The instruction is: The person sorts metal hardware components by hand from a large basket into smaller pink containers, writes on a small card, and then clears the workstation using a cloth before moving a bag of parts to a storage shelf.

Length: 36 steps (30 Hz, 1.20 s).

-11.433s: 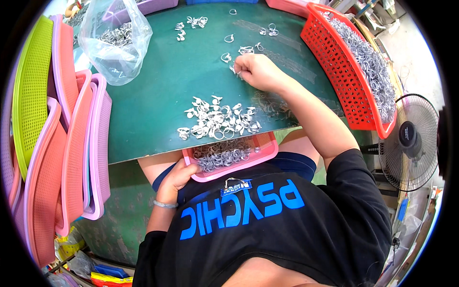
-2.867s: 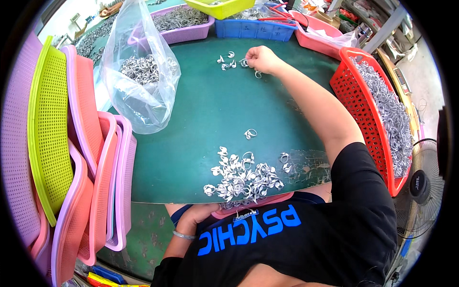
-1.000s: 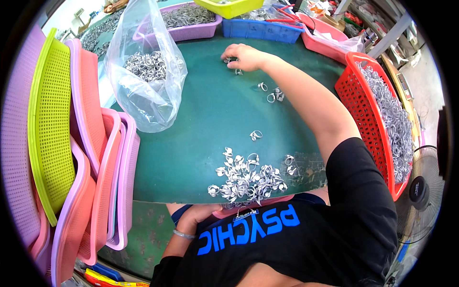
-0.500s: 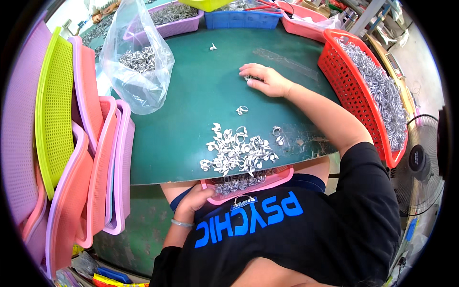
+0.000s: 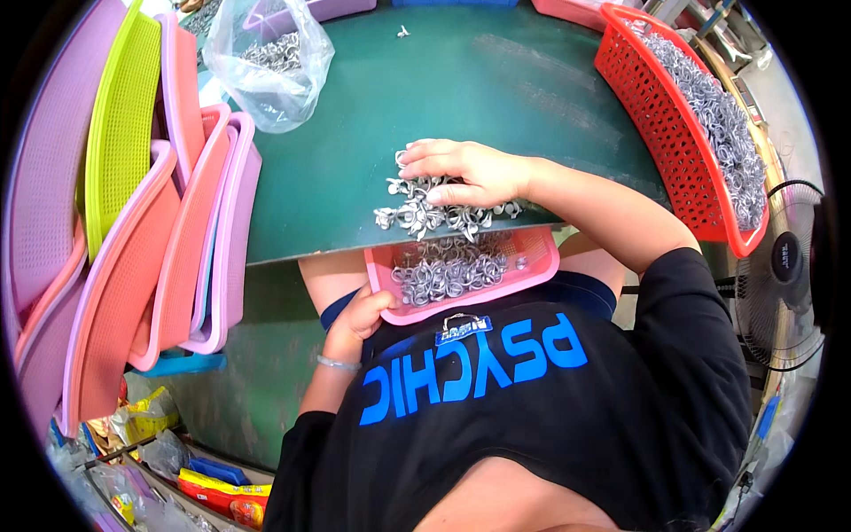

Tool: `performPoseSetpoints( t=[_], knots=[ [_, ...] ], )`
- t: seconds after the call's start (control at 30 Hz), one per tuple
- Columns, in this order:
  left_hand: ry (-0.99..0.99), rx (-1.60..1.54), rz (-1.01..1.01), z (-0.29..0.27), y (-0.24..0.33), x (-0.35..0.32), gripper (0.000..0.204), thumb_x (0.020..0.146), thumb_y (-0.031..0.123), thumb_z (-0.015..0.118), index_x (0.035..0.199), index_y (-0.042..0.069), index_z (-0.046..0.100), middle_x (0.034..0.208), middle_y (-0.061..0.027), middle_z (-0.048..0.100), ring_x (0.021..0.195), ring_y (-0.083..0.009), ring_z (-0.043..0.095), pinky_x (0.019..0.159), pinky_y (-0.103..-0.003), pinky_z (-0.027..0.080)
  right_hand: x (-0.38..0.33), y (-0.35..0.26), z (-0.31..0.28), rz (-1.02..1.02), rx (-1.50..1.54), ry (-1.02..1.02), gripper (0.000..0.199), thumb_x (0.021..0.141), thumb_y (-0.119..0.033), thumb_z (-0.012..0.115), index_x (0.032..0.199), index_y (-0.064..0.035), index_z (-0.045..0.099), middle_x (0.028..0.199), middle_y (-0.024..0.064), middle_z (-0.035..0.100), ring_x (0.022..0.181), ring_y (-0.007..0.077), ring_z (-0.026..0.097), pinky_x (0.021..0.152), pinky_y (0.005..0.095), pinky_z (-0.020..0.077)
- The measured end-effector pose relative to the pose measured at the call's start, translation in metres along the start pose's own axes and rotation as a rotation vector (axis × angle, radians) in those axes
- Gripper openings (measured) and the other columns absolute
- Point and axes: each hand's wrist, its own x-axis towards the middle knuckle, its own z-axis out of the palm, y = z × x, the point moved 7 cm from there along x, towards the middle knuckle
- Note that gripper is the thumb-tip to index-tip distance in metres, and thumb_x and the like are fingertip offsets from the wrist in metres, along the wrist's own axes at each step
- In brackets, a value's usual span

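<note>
My right hand (image 5: pixel 461 173) lies flat, fingers together, on a pile of small silver metal rings (image 5: pixel 417 211) at the near edge of the green table (image 5: pixel 496 80). Just below that edge sits a pink basket (image 5: pixel 532 275) on my lap, partly filled with the same rings. My left hand (image 5: pixel 359 315) grips the basket's left rim. One stray ring (image 5: pixel 403 32) lies far back on the table.
A red basket (image 5: pixel 660 133) full of rings stands at the right. A clear plastic bag (image 5: pixel 266 62) of rings sits at the back left. Stacked pink, lime and purple baskets (image 5: pixel 133 204) lean at the left. A fan (image 5: pixel 784 266) stands at the right.
My right hand has dragged the ring pile toward me to the table's near edge, and the loose rings joined it. The pink basket has come further out from under the edge.
</note>
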Motion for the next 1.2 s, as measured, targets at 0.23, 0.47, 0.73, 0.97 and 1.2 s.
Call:
performPoseSetpoints(
  t=[0.23,0.47,0.73,0.97,1.2],
  knots=[
    [-0.017,-0.026,0.027,-0.006,-0.009,-0.007,0.047,0.062,0.002,0.049,0.110,-0.003,0.045,0.097,-0.0081,0.054,0.089,-0.0186,0.053,0.078,-0.029,0.043,0.015,-0.013,0.001,-0.040,-0.099,0.068,0.042,0.080,-0.029,0.054,0.114,-0.0062,0.048,0.123,0.0172,0.040,0.111,0.0325,0.043,0.092,0.0393,0.0356],
    [-0.021,0.016,0.037,-0.005,-0.008,-0.015,0.048,0.062,0.003,0.050,0.110,-0.002,0.045,0.095,-0.0084,0.055,0.088,-0.0185,0.053,0.078,-0.029,0.043,0.016,-0.052,0.042,-0.191,-0.069,-0.188,0.048,0.079,-0.032,0.054,0.114,-0.0012,0.047,0.114,0.0165,0.049,0.111,0.0325,0.042,0.094,0.0411,0.0324],
    [-0.015,0.034,0.014,-0.003,-0.010,-0.020,0.047,0.063,0.001,0.050,0.110,-0.001,0.045,0.092,-0.0064,0.056,0.084,-0.0161,0.055,0.076,-0.028,0.045,-0.042,-0.045,-0.020,0.097,-0.247,0.265,0.039,0.078,-0.031,0.055,0.107,-0.0038,0.053,0.109,0.0147,0.052,0.106,0.0278,0.045,0.089,0.0392,0.0337],
    [-0.030,0.017,-0.030,-0.005,-0.015,-0.013,0.047,0.063,0.000,0.050,0.109,-0.001,0.046,0.093,-0.0077,0.057,0.083,-0.0183,0.056,0.075,-0.029,0.046,-0.053,-0.022,0.006,0.342,-0.357,0.273,0.051,0.077,-0.033,0.056,0.119,-0.0069,0.045,0.122,0.0178,0.043,0.117,0.0333,0.036,0.098,0.0412,0.0266],
    [-0.063,0.020,0.001,0.004,-0.010,-0.016,0.055,0.060,-0.001,0.050,0.115,-0.002,0.043,0.099,-0.0087,0.056,0.089,-0.0187,0.055,0.079,-0.029,0.045,-0.011,-0.063,0.049,-0.127,-0.200,0.081,0.033,0.077,-0.027,0.057,0.101,-0.0055,0.055,0.108,0.0143,0.051,0.110,0.0341,0.041,0.095,0.0432,0.0300]
  ],
)
